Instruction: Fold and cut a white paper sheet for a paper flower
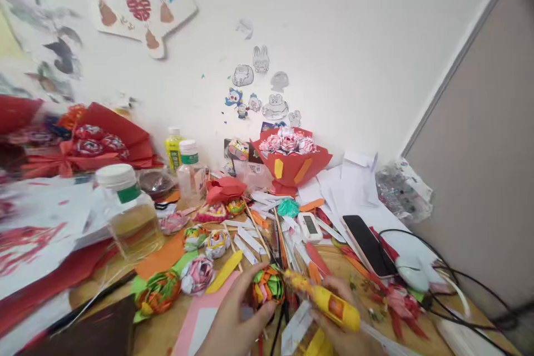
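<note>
My left hand (237, 314) pinches a small paper flower (269, 285) with green, orange and pink petals between thumb and fingers. In my right hand (348, 339) is a yellow hot glue gun (336, 307), its tip pointing left at the flower's edge; I cannot tell whether it touches. A translucent glue stick (386, 339) sticks out of the gun's rear. Left of my left hand lie an orange-green paper flower (157, 293), a pink-white paper flower (197, 274) and a yellow paper strip (225, 271).
A jar of yellowish liquid (136, 228) stands at left. Behind are a red-wrapped bouquet (292, 164) and paper scraps (250, 242). At right lie a phone (369, 245), a white mouse (411, 272) and black cables (463, 317).
</note>
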Motion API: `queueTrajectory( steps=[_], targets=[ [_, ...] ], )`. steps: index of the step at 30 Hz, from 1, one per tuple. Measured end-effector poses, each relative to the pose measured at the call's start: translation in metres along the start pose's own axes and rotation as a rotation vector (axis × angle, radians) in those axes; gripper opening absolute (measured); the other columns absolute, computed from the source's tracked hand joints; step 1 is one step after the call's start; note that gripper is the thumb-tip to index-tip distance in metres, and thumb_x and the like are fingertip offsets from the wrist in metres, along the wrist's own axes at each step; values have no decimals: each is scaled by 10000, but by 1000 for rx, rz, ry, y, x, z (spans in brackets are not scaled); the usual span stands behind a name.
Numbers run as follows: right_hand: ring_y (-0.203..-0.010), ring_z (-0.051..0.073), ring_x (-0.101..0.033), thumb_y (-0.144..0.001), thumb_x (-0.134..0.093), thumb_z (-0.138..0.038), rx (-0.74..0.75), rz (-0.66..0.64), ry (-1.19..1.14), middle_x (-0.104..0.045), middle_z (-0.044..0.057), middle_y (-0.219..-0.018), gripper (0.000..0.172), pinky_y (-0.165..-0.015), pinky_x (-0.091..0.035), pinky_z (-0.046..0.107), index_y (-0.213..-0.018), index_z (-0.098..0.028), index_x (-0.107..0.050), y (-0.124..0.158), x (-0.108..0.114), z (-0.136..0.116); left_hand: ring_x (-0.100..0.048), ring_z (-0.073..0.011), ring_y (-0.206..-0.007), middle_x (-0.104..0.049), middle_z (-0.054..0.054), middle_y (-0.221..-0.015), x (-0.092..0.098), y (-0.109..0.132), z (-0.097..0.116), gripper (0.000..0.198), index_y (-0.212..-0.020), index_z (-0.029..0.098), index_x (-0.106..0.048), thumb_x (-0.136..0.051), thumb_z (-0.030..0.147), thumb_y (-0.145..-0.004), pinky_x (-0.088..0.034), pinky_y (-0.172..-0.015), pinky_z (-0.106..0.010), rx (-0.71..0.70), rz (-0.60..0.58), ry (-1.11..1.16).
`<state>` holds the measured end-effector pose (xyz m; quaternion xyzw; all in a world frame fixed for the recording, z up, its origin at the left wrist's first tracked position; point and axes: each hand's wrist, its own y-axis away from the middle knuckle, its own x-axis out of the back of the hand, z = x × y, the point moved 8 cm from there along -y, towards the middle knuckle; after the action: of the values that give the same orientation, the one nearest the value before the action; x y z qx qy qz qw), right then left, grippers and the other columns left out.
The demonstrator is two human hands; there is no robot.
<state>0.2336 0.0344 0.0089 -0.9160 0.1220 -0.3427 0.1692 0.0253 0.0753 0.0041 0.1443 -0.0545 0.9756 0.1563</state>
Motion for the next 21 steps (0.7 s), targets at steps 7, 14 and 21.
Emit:
queueTrajectory(
  steps=[7, 14, 21],
  targets=[
    [-739, 240, -670, -732, -611, -316, 4, -93, 5, -705, 46, -843, 221, -646, -522, 295, -934, -224, -610, -1, 1, -5, -379, -274, -1299, -496, -95, -1364, 0, 1, -4, 504, -1231, 210, -509, -608, 386, -769, -317, -1066, -381, 1, 55, 67],
    [-831, 227, -647, -773, -563, -333, -21, -101, -164, -677, 49, -899, 232, -738, -527, 303, -976, -225, -594, -1, -4, 7, -427, -292, -1258, -519, -103, -1338, -2, -2, -11, 512, -1229, 213, -485, -595, 422, -775, -363, -1026, -399, 14, 63, 128],
    [-973, 251, -608, -827, -505, -405, -107, -13, -38, -662, 76, -994, 290, -859, -494, 342, -1023, -213, -601, -3, 1, 18, -287, -270, -1348, -412, -95, -1431, -1, -3, -13, 599, -1305, 200, -403, -521, 511, -808, -266, -1089, -386, 44, 58, 181]
  ],
)
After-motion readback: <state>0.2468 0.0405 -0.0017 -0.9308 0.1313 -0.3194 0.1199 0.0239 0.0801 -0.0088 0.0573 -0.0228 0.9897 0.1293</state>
